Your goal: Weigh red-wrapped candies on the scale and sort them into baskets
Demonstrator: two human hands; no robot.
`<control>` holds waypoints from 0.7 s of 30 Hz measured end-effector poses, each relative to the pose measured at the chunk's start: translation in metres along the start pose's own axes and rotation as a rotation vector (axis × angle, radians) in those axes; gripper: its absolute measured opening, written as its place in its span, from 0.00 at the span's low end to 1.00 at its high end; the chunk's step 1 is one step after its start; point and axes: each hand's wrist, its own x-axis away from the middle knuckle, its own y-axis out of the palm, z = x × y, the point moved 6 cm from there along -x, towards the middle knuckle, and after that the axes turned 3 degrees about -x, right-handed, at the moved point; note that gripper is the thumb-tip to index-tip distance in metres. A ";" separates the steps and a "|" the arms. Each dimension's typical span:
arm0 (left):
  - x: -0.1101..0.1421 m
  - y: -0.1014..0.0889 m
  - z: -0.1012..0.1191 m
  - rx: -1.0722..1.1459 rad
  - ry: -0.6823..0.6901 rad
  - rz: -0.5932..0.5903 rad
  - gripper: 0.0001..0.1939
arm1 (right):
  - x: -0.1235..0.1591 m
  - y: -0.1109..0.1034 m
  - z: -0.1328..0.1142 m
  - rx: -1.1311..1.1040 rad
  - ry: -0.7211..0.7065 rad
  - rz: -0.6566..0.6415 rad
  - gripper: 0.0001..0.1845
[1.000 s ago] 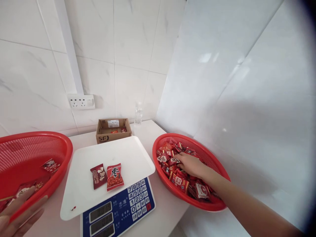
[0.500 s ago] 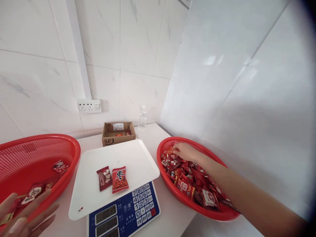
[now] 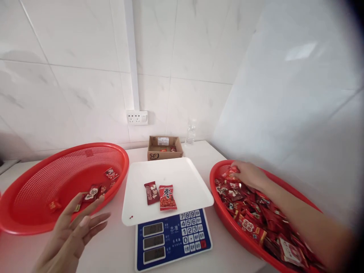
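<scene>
My left hand is open, fingers spread, in front of the left red basket and holding nothing. At the far end of the right red basket, my right hand is closed on a red snack packet, partly hidden by the fingers. Many red wrapped snacks fill that basket. Between the baskets, a white scale pan carries a dark red packet and a brighter red packet side by side.
The scale's blue keypad and display panel faces me. Behind the pan stand a small cardboard box with a few packets inside and a clear plastic bottle. A few packets lie in the left basket. Tiled walls close off the back and right.
My view has swung left, so the scene sits further right and more of the left basket shows. The right hand stays at the right basket's far end, a red packet now visible in its fingers.
</scene>
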 end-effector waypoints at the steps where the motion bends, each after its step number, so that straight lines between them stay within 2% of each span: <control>1: -0.001 0.002 -0.002 0.004 -0.021 -0.004 0.36 | 0.003 -0.010 0.000 0.014 0.000 0.023 0.12; 5: -0.002 0.010 -0.006 0.003 -0.046 -0.027 0.39 | 0.019 -0.050 -0.012 0.002 0.048 0.118 0.08; 7: -0.001 0.013 -0.008 -0.032 -0.055 -0.062 0.38 | 0.026 -0.061 -0.022 -0.146 0.100 0.136 0.08; 9: 0.002 0.014 -0.011 -0.081 -0.070 -0.090 0.37 | 0.031 -0.062 -0.039 -0.355 0.102 0.121 0.10; 11: 0.006 0.015 -0.013 -0.140 -0.099 -0.117 0.35 | 0.034 -0.055 -0.064 -0.503 0.026 0.078 0.11; 17: 0.020 0.021 -0.008 -0.249 -0.104 -0.205 0.31 | 0.033 -0.013 -0.142 -0.645 -0.231 -0.091 0.07; 21: 0.030 0.021 0.003 -0.251 -0.097 -0.152 0.28 | 0.021 0.012 -0.177 -0.811 -0.280 -0.221 0.08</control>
